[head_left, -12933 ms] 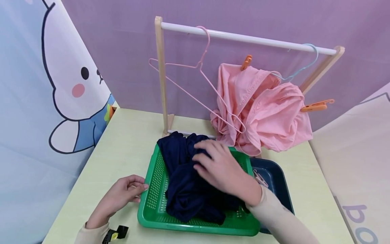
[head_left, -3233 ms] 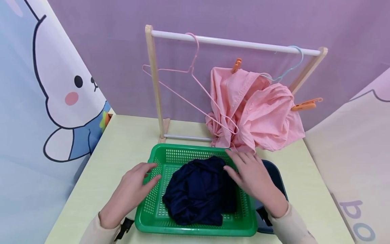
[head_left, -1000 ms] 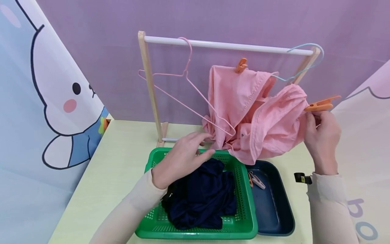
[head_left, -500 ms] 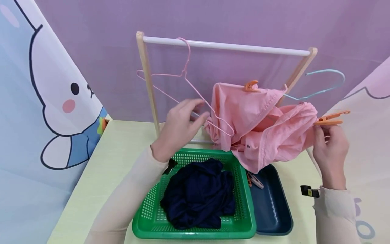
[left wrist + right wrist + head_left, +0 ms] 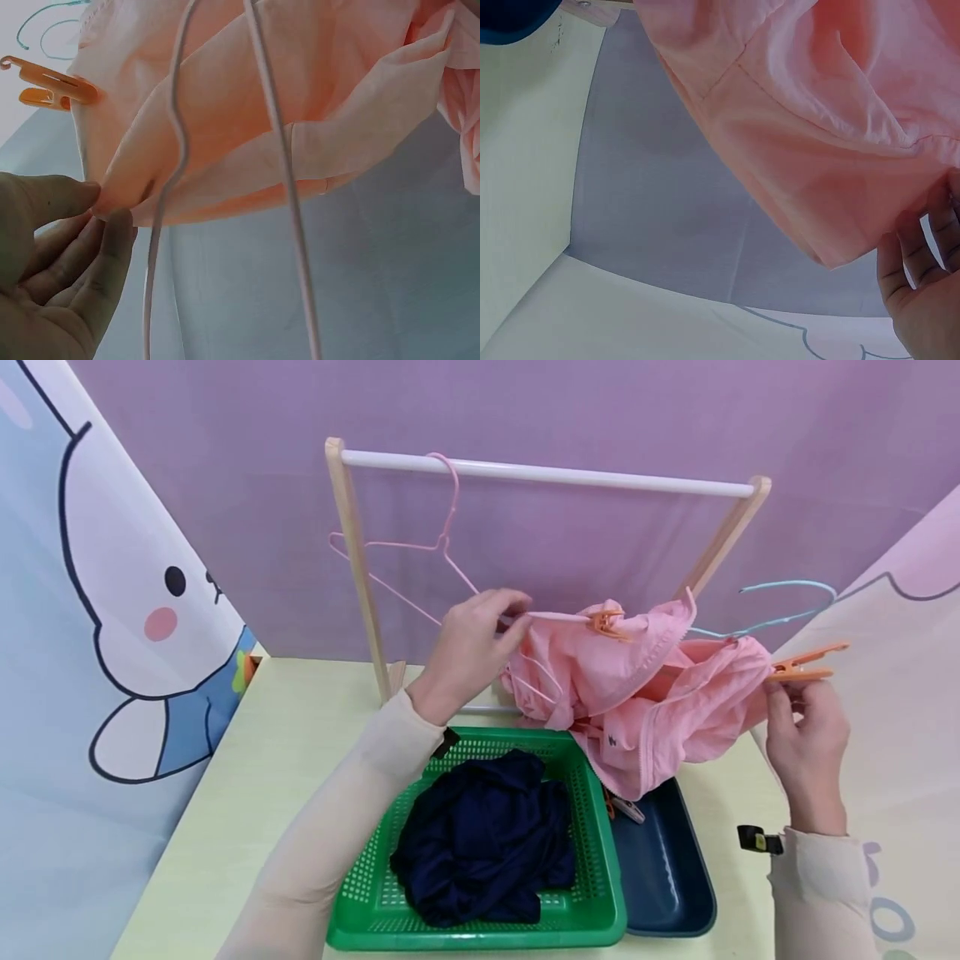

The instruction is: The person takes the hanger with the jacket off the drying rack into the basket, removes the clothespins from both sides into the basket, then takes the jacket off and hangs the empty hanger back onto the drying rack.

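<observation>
Head view: the blue hook [image 5: 787, 582] stands apart from the white bar [image 5: 555, 475]. The lower edge of the pink jacket [image 5: 690, 727] overlaps the dark tray [image 5: 667, 860] and green basket [image 5: 480, 937]; contact cannot be judged. Left hand [image 5: 476, 643], near the pink hanger [image 5: 454, 493], and right hand [image 5: 812, 739] pinch opposite sides. Jacket, between them, is creased, unzipped, bearing two orange clips [image 5: 806, 675].

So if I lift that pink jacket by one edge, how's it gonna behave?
The pink jacket would probably flop and sag, since its cloth hangs in loose folds. It's likely light, too: the fabric looks thin. Its front, hanging unzipped, may gape further.
</observation>
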The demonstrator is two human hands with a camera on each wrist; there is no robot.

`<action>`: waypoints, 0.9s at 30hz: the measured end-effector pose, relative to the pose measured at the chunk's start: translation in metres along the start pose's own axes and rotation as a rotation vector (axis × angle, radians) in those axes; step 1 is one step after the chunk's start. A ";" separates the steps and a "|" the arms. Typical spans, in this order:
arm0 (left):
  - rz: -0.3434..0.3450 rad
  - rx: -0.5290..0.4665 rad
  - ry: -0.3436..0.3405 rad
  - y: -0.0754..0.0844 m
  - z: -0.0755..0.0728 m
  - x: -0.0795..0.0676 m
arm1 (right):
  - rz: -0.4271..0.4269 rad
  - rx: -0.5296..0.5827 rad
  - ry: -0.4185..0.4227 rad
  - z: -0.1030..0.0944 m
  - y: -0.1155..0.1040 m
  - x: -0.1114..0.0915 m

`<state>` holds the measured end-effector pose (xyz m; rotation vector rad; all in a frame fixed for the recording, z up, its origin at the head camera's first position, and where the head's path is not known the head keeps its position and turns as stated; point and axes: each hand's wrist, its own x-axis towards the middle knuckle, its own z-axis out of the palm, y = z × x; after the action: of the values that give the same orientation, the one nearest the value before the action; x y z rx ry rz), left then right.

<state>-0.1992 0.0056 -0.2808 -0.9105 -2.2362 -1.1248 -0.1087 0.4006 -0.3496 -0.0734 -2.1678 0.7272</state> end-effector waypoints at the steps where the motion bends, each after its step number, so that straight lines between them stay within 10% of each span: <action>1: 0.015 0.008 -0.002 0.000 0.001 -0.002 | 0.002 0.001 -0.001 0.000 0.001 0.000; 14: 0.239 0.062 -0.102 0.033 0.022 -0.061 | 0.107 -0.031 -0.028 0.007 0.028 -0.003; 20: 0.193 0.031 -0.186 0.043 0.028 -0.093 | 0.135 -0.018 -0.050 0.008 0.033 -0.008; 27: 0.104 0.059 -0.187 0.027 0.018 -0.129 | -0.090 0.020 -0.032 0.008 0.016 -0.012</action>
<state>-0.0956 -0.0126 -0.3621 -1.1349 -2.3257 -0.9571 -0.1099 0.4065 -0.3702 0.0459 -2.1785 0.7030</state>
